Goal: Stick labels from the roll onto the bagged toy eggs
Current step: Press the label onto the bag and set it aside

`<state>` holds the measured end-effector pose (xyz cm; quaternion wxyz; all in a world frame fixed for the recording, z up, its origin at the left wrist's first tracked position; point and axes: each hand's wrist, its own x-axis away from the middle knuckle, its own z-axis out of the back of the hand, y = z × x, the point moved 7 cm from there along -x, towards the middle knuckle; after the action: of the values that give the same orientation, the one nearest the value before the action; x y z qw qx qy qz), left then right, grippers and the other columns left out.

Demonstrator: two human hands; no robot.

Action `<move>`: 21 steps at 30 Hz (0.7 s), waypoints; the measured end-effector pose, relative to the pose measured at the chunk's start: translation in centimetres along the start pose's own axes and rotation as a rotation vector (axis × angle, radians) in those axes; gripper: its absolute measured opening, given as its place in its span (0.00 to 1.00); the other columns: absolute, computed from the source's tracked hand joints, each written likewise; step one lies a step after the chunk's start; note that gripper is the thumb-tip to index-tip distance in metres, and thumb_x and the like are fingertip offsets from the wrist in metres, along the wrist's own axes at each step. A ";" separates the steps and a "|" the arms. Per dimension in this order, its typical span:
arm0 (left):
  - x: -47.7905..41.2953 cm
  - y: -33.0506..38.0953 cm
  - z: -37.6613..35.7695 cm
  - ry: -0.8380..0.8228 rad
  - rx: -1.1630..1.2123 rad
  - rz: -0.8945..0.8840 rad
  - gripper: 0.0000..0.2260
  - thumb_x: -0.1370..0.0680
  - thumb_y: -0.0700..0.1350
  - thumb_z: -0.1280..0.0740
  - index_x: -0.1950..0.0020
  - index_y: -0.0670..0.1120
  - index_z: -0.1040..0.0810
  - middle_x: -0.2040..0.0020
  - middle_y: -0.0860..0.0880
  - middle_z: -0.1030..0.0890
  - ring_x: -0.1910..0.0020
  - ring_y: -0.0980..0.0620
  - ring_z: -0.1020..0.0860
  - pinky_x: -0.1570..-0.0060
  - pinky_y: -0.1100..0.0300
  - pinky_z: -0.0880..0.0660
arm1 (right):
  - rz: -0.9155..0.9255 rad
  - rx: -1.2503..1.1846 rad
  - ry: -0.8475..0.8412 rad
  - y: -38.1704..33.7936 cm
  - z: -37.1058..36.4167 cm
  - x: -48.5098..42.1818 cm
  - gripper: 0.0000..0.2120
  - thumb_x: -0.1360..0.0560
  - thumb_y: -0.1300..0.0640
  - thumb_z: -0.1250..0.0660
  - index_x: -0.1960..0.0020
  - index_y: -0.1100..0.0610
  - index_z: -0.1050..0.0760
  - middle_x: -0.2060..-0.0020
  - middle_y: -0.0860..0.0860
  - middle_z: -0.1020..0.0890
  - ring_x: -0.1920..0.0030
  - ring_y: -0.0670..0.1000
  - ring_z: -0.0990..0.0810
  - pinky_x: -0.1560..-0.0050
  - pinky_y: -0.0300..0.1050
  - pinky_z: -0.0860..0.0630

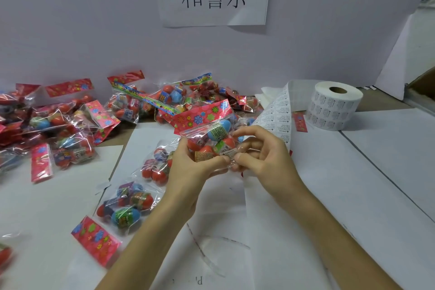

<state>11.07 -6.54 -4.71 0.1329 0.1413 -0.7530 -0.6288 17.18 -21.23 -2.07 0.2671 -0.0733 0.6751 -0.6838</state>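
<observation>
Head view: held above the tabletop's (376, 172) middle, the bag of toy eggs (211, 134) is pinched by left hand (188, 167) and right hand (263, 158), thumbs at its label (229, 154); light, slippery film, probably best gripped across the hard eggs.

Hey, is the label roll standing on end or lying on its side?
Standing on end: the label roll shows its core hole facing up, with printed labels around its side.
</observation>
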 end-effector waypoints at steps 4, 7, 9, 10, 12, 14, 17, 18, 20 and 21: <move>0.0 0.1 -0.1 -0.022 0.027 0.019 0.28 0.31 0.30 0.22 0.35 0.46 0.25 0.50 0.46 0.12 0.53 0.45 0.13 0.59 0.59 0.17 | -0.019 -0.040 -0.019 0.2 0.1 0.0 0.21 0.26 0.76 0.33 0.45 0.51 0.20 0.66 0.49 0.19 0.62 0.54 0.14 0.57 0.50 0.15; 0.1 0.0 -0.1 -0.033 0.048 0.029 0.29 0.31 0.29 0.22 0.34 0.45 0.25 0.47 0.43 0.13 0.52 0.44 0.13 0.58 0.58 0.17 | -0.018 -0.036 -0.011 0.2 0.1 0.0 0.22 0.27 0.78 0.35 0.45 0.53 0.19 0.66 0.51 0.20 0.63 0.52 0.15 0.58 0.48 0.16; 0.2 -0.1 -0.2 -0.038 0.061 0.038 0.29 0.32 0.30 0.22 0.33 0.44 0.25 0.46 0.43 0.13 0.51 0.44 0.13 0.58 0.58 0.17 | -0.018 -0.024 -0.001 0.2 0.3 0.0 0.23 0.27 0.79 0.36 0.46 0.53 0.19 0.66 0.52 0.22 0.64 0.51 0.17 0.58 0.47 0.17; 0.2 -0.2 -0.2 -0.038 0.062 0.043 0.30 0.32 0.30 0.22 0.33 0.44 0.25 0.46 0.43 0.13 0.51 0.44 0.13 0.58 0.58 0.17 | -0.017 -0.022 0.003 0.1 0.3 0.0 0.23 0.27 0.79 0.37 0.47 0.52 0.19 0.66 0.52 0.22 0.64 0.51 0.17 0.59 0.46 0.17; 0.2 -0.2 -0.2 -0.035 0.058 0.050 0.30 0.32 0.30 0.22 0.33 0.44 0.25 0.46 0.43 0.13 0.51 0.44 0.13 0.59 0.58 0.17 | -0.019 -0.041 0.009 0.0 0.4 0.0 0.21 0.28 0.75 0.37 0.47 0.52 0.19 0.66 0.52 0.22 0.64 0.52 0.17 0.61 0.45 0.18; 0.2 -0.2 -0.2 -0.035 0.060 0.052 0.30 0.32 0.30 0.21 0.33 0.45 0.25 0.46 0.43 0.13 0.51 0.45 0.13 0.59 0.58 0.17 | -0.026 -0.057 -0.001 -0.1 0.4 0.1 0.19 0.31 0.69 0.37 0.47 0.52 0.18 0.66 0.52 0.22 0.64 0.53 0.16 0.61 0.46 0.18; 0.2 -0.1 -0.2 -0.035 0.044 0.049 0.30 0.31 0.32 0.21 0.33 0.47 0.26 0.46 0.45 0.13 0.51 0.45 0.13 0.57 0.57 0.16 | 0.026 0.031 0.007 -0.5 0.3 0.2 0.18 0.27 0.71 0.32 0.45 0.52 0.20 0.66 0.50 0.20 0.64 0.55 0.14 0.58 0.50 0.15; 0.3 -0.1 -0.2 -0.033 0.037 0.046 0.30 0.31 0.32 0.21 0.34 0.47 0.26 0.47 0.46 0.13 0.52 0.45 0.13 0.57 0.57 0.16 | 0.049 0.073 0.025 -0.6 0.3 0.3 0.19 0.26 0.74 0.32 0.45 0.52 0.20 0.66 0.50 0.20 0.64 0.55 0.14 0.59 0.48 0.15; 0.4 0.0 -0.2 -0.034 0.028 0.036 0.29 0.31 0.31 0.21 0.34 0.47 0.25 0.48 0.46 0.13 0.52 0.45 0.13 0.57 0.56 0.16 | 0.066 0.101 0.054 -0.6 0.3 0.3 0.20 0.26 0.75 0.32 0.46 0.51 0.21 0.65 0.52 0.18 0.62 0.53 0.14 0.61 0.43 0.16; 0.4 0.1 -0.3 -0.038 0.026 0.031 0.29 0.31 0.31 0.21 0.34 0.47 0.25 0.48 0.46 0.13 0.52 0.45 0.13 0.58 0.57 0.17 | 0.065 0.096 0.061 -0.6 0.4 0.2 0.20 0.26 0.75 0.33 0.47 0.50 0.21 0.64 0.53 0.18 0.62 0.53 0.14 0.61 0.43 0.16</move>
<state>10.82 -6.99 -4.56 0.1263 0.1194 -0.7657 -0.6193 16.99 -21.70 -1.51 0.2715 -0.0175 0.6513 -0.7083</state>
